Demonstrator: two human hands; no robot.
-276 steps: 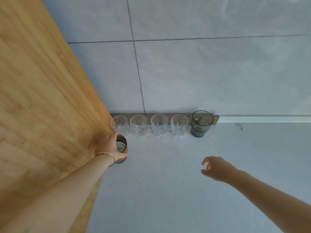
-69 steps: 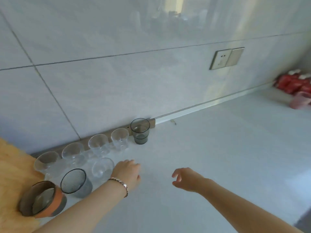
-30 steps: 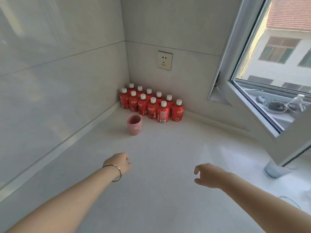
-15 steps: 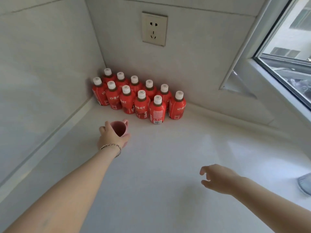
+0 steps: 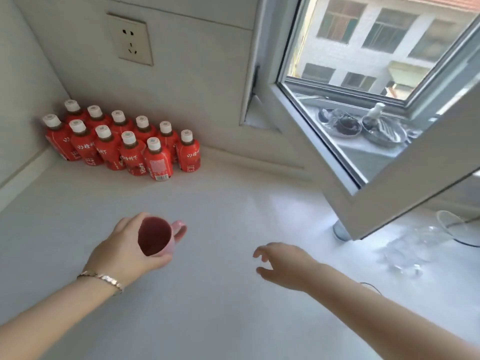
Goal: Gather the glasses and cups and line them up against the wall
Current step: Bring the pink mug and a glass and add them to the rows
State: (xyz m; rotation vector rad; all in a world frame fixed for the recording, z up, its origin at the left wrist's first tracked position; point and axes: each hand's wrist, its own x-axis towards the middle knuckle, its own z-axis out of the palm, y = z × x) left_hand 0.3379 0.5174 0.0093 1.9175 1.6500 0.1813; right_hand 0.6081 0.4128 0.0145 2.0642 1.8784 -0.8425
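White countertop (image 5: 220,307), pale and glossy, running into a corner of grey tiled walls; broad bare stretch between the two arms and forward to the bottles.

Left hand (image 5: 124,253): wrapped around a small pink ceramic mug with a loop handle (image 5: 158,236), held above the counter, mouth tilted toward the camera, handle pointing right. Thin metal bracelet (image 5: 104,278) at the wrist.

Right hand (image 5: 283,263): empty, fingers loosely spread and curled, hovering over the counter.

Eleven red-labelled juice bottles with white caps (image 5: 122,144): clustered in the far left corner, well apart from the mug.

White wall socket (image 5: 131,40): above the bottles.

Open white-framed window sash (image 5: 389,178): swung in over the counter's right edge, hiding part of a round pale object beneath it.

Clear glassware (image 5: 410,250): washed out by glare at right; shape and number cannot be told.
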